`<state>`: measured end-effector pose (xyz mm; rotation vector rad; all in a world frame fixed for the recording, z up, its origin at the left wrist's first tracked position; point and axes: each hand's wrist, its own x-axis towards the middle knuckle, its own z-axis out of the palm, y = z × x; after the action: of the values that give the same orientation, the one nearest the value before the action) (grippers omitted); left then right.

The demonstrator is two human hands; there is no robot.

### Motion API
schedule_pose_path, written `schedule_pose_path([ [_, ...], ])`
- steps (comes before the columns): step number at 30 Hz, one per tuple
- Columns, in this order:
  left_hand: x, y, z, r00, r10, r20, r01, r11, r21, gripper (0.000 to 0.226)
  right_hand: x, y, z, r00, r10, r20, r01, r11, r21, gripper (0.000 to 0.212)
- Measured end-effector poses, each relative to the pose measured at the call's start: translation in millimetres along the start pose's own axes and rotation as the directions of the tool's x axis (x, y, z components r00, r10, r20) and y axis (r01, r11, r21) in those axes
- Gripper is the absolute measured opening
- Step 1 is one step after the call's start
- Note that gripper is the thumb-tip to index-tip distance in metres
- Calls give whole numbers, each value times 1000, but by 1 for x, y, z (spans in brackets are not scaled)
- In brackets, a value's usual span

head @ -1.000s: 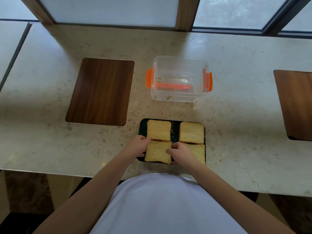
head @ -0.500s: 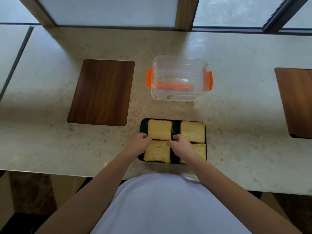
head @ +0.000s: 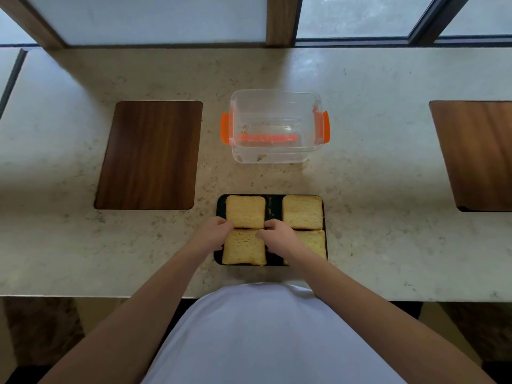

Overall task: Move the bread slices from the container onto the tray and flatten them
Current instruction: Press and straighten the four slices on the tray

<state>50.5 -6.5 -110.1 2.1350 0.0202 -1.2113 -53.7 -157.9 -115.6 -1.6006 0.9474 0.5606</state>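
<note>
Golden-brown bread slices [head: 245, 212] lie four to the black tray [head: 220, 202], two rows of two, near the desk's [head: 388, 176] front edge. The clear container [head: 277, 126] with orange clips stands just behind it. The left hand [head: 212, 235] and right hand [head: 278, 235], fingers curled, pinch the near-left slice's far corners.

tabletop: pale beige speckled stone tabletop [head: 374, 173], glossy, spans full width
left board: dark brown rectangular wooden board [head: 151, 155], rounded corners, flat, left of centre
right board: lighter brown wooden board [head: 479, 153], cut off by right edge
windows: frosted window panes [head: 166, 18] behind, wooden frame post [head: 284, 19] between them
</note>
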Motion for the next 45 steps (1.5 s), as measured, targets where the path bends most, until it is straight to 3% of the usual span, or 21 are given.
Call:
schedule_pose_path([
  [2,-3,-1,2,989,101,-107,-85,986,142,15,-1,2,-4,1000,-25,-8,25,1000,-3,59],
  [4,-10,4,7,879,355,-319,-217,893,394,15,-4,6,-15,993,-77,-94,78,997,10,49],
  [5,-15,10,12,813,463,-351,-288,846,449,25,-6,8,-23,981,-97,-165,102,995,19,43],
  [6,-19,18,18,797,501,-337,-343,836,429,35,-8,11,-33,964,-112,-241,119,993,17,39],
  [8,-22,37,33,838,480,-261,-390,860,329,43,-13,18,-54,919,-143,-367,133,990,-50,37],
  [10,-19,52,51,881,451,-143,-380,854,355,50,-15,27,-71,883,-164,-439,72,973,-217,41],
  [12,-14,63,69,907,417,-54,-360,836,415,52,-17,32,-79,871,-193,-452,-14,910,-415,48],
  [14,-6,70,85,948,319,-20,-282,865,414,49,-16,34,-81,887,-178,-426,-59,871,-487,52],
  [18,12,80,102,989,142,-31,-124,936,329,48,-10,32,-83,921,-57,-385,-99,922,-374,55],
  [25,19,81,112,981,179,-70,-141,919,367,47,1,34,-92,905,80,-418,-123,989,-77,52],
  [35,15,78,107,985,145,-90,-117,956,268,52,5,29,-83,925,78,-372,-85,996,-3,54],
  [42,5,71,101,974,197,-113,-160,948,276,13,7,26,-78,938,44,-343,-47,999,-2,58],
  [45,1,70,101,972,213,-97,-178,940,290,11,7,26,-77,940,26,-339,-32,999,-12,57],
])
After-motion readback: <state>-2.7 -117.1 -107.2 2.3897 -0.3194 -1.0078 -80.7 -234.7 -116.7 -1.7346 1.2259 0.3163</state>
